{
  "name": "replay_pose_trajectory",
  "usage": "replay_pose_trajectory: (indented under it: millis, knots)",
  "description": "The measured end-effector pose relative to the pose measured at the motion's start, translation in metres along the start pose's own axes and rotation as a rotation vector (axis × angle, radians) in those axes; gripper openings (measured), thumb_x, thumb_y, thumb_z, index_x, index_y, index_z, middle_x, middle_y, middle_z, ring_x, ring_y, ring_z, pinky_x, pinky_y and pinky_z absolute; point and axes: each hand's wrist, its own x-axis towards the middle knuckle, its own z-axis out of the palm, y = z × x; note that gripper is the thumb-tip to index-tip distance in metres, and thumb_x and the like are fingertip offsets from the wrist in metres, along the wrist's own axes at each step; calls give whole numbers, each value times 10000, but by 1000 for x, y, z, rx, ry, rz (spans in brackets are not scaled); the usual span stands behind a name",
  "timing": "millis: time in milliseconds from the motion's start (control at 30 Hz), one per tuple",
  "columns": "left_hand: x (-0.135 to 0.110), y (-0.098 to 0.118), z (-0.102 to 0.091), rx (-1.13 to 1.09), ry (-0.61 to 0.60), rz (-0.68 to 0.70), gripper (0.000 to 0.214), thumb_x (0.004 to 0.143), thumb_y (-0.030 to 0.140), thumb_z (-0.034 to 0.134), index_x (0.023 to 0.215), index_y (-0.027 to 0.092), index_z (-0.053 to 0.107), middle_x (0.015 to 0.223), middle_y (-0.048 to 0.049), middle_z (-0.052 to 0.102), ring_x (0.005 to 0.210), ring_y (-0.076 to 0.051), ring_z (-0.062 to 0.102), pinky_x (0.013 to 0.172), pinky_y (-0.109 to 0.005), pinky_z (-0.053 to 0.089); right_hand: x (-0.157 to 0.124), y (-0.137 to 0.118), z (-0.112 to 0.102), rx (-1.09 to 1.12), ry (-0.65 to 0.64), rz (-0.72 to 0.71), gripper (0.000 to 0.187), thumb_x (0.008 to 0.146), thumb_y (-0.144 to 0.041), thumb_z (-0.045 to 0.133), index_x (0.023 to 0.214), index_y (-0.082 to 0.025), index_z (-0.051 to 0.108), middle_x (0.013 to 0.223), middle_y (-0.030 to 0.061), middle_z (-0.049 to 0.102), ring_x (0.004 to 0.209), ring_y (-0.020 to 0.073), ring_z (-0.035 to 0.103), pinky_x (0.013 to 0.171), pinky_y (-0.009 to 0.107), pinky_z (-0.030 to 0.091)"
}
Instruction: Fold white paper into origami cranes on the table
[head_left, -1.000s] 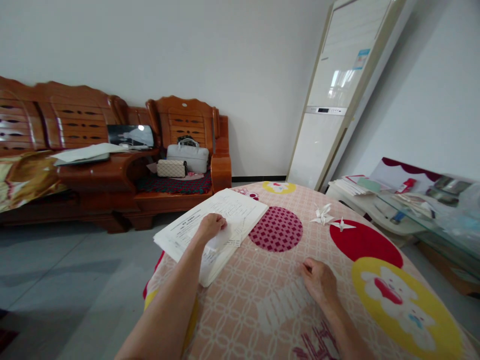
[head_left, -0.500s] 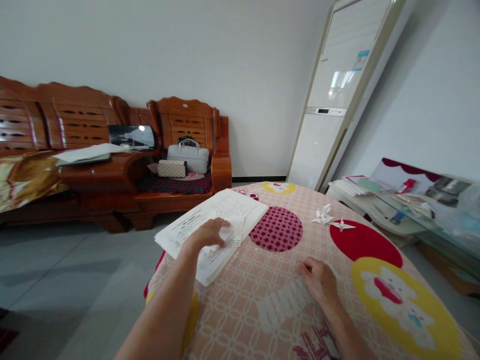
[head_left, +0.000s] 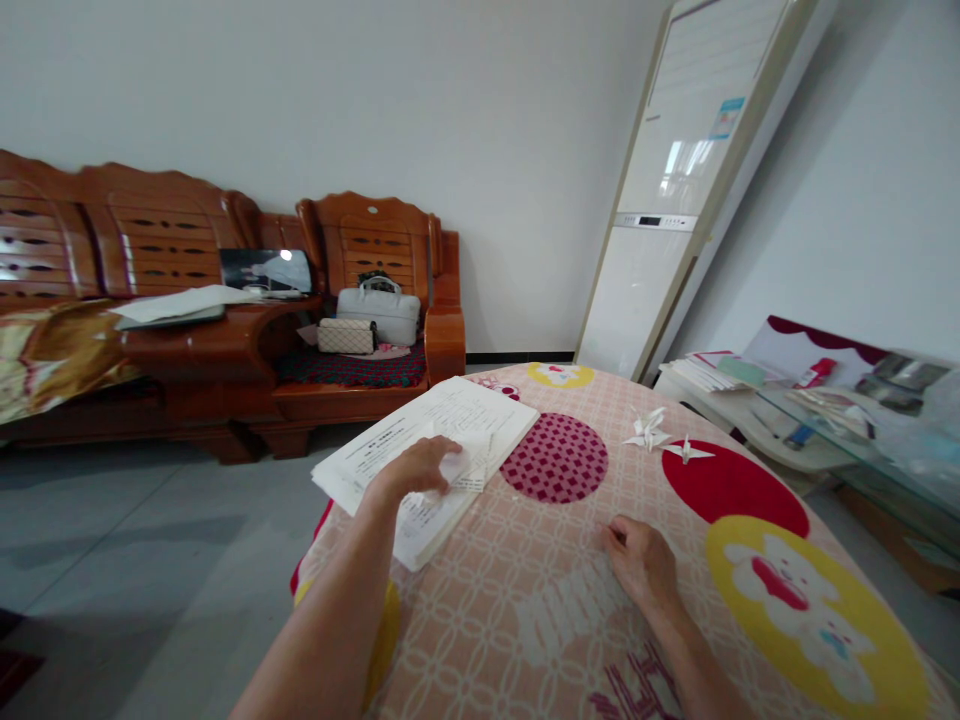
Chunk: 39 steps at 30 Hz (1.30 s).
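My left hand [head_left: 422,468] rests over a stack of printed papers [head_left: 405,425] at the left side of the round table. Its thumb and index finger stand apart in a curve, touching a small folded-looking white sheet [head_left: 474,452] that lies on the stack. I see nothing gripped between them. On the patterned tablecloth [head_left: 480,610], right of the stack, my right hand [head_left: 639,560] lies loosely curled, with no object showing in it. Beyond it are white folded paper cranes [head_left: 649,428], with another crane [head_left: 688,451] on the red circle.
A wooden sofa [head_left: 375,240] with a grey handbag [head_left: 388,316] and a quilted purse [head_left: 346,336] stands at the back left. A tall white air conditioner [head_left: 651,260] is by the wall. At right, a glass-topped side table [head_left: 847,440] carries papers and plastic bags.
Both hands keep nearly the same place and pose. The whole view shifts very slightly; papers and cranes stay where they were.
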Motion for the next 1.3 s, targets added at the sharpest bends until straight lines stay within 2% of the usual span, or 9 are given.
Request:
replay_pose_trajectory:
  millis: [133,300,567,800,1100,1300]
  knots:
    - [0,2,1,-17,68,-9,613,649,158,666,1248,245,570,1313,-62,582,1220,-242,523,1040,-325,384,0,1,1,7,-4,-8,352,870,-350,423,595,-182,562,562,26,578,550,147,492,539,267,240]
    - [-2,5,1,-24,103,-63,498,704,223,662,1198,201,602,1215,-85,622,1111,-235,588,948,-302,445,0,1,1,5,-10,11,353,867,-360,432,590,-182,558,561,24,573,549,146,478,542,267,239]
    - [0,15,1,104,128,-90,466,690,179,648,1154,216,623,1207,-76,621,1128,-238,573,970,-302,418,0,1,1,7,4,-7,355,863,-360,430,597,-179,580,563,29,588,548,147,483,543,265,249]
    - [2,15,1,122,157,-103,437,684,135,619,1112,218,644,1153,-73,651,1090,-244,591,947,-309,426,-1,0,0,18,20,-12,357,858,-363,433,610,-179,612,576,34,609,545,149,495,541,261,265]
    - [5,9,4,111,182,-123,411,698,267,671,1106,225,645,1098,-68,668,1010,-240,618,912,-313,445,-1,0,0,-3,7,-10,358,871,-362,428,613,-181,598,568,29,595,547,151,491,544,264,255]
    - [6,10,5,127,191,-121,375,708,260,668,1083,241,655,1113,-57,665,1032,-237,613,911,-307,444,-1,0,0,8,18,-13,342,863,-347,436,610,-182,596,562,27,587,550,152,501,542,262,258]
